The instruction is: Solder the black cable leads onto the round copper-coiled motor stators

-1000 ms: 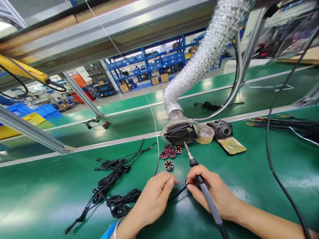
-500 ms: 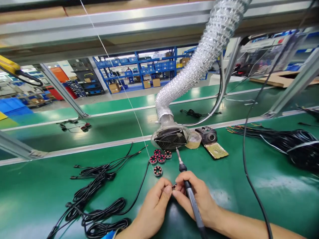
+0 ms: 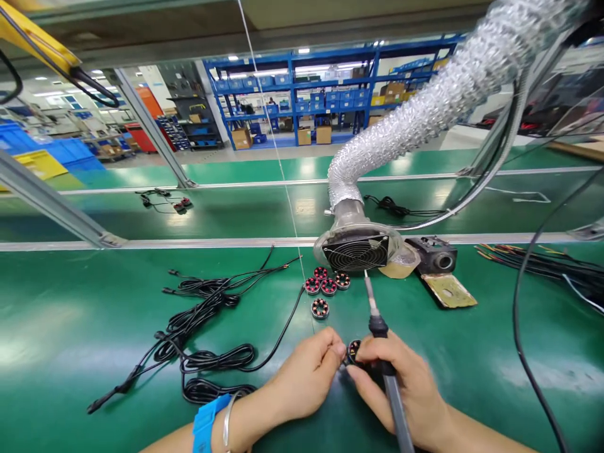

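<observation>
Fingertips of both hands, left (image 3: 309, 377) and right (image 3: 406, 390), pinch a half-hidden stator (image 3: 353, 351); the right also grips an iron (image 3: 384, 365), its handle cut off below.

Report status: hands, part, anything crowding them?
Left hand and right hand pinch one small stator. Right also grips soldering iron, tip up. Spare stators, black cables lie clear.

Blue shelving (image 3: 302, 94) (stacked with boxes) lines the bright hall behind green benches (image 3: 70, 302).
</observation>
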Motion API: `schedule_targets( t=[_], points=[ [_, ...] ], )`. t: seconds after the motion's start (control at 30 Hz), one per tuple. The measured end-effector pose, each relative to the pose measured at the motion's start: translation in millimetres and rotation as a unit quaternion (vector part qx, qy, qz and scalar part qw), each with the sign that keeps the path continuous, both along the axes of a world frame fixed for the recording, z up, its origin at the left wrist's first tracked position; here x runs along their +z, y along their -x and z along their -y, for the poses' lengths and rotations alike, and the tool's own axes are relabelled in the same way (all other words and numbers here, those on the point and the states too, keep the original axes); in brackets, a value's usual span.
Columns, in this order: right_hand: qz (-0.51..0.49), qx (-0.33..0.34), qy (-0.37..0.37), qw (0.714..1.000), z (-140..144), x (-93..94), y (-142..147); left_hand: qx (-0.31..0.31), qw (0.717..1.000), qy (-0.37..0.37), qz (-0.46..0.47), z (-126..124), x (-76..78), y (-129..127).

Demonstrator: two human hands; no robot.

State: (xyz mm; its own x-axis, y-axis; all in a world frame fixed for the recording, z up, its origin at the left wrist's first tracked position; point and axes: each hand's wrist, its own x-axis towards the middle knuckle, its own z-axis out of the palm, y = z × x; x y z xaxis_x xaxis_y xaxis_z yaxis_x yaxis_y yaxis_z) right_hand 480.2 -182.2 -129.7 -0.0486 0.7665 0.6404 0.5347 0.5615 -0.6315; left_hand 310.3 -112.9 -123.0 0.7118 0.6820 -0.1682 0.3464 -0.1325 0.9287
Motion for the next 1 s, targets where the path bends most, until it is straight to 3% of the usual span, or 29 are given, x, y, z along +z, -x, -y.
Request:
schedule_targets(
  t=[0.13, 0.23, 0.4, 0.47, 0.63, 0.83, 1.0],
  points=[
    [0.040, 0.058, -0.047, 0.996, -4.1, 4.4, -1.0, -0.023, 0.997, -0.044, -0.056, 4.1, 3.4, 1.6],
    [0.068, 0.073, -0.037, 0.994, -5.9, 3.4, -3.6, -0.038, 0.994, -0.066, -0.082, 6.0, 10.0, 1.6],
    [0.020, 0.059, 0.087, 0.994, -7.1, 3.2, -21.0, -0.057, 0.987, -0.105, -0.103, 2.9, 26.0, 3.5],
    [0.008, 0.079, 0.117, 0.990, -8.1, 2.5, -27.0, -0.062, 0.989, -0.088, -0.100, 0.9, 29.4, 4.3],
    [0.025, 0.120, 0.078, 0.989, -10.7, -0.6, -30.2, -0.057, 0.994, -0.029, -0.091, -1.8, 27.4, 3.7],
    [0.067, 0.106, 0.042, 0.991, -12.2, 3.5, -27.5, -0.030, 0.998, 0.020, -0.048, -0.8, 18.0, 1.1],
    [0.087, 0.095, 0.015, 0.992, -14.1, 5.0, -25.1, -0.031, 0.999, 0.017, -0.040, -0.6, 15.0, 2.4]
  ],
)
